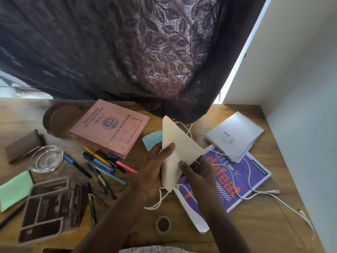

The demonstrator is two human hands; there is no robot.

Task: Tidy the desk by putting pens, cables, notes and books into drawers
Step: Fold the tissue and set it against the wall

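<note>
On the near left of a wooden desk lie a green pad of notes, a compartment tray and a glass dish. Just right of them, a loose scatter of pens lies near a pink record book, which sits farther back. At centre, a person holds a cream sheet of paper above the desk, folded to a point. The left hand pinches its left edge, thumb on top and fingers hidden beneath. The right hand pinches the near right edge the same way. A small blue note lies just behind the left hand. To the right, a white cable trails over a purple notebook, with a grey spiral pad resting on its far corner. The paper looks light, limp and easily creased, so a gentle hold at the edges seems best. The cable looks floppy and likely needs gathering into loops. The books look stiff and suit a grip by the spine.
</note>
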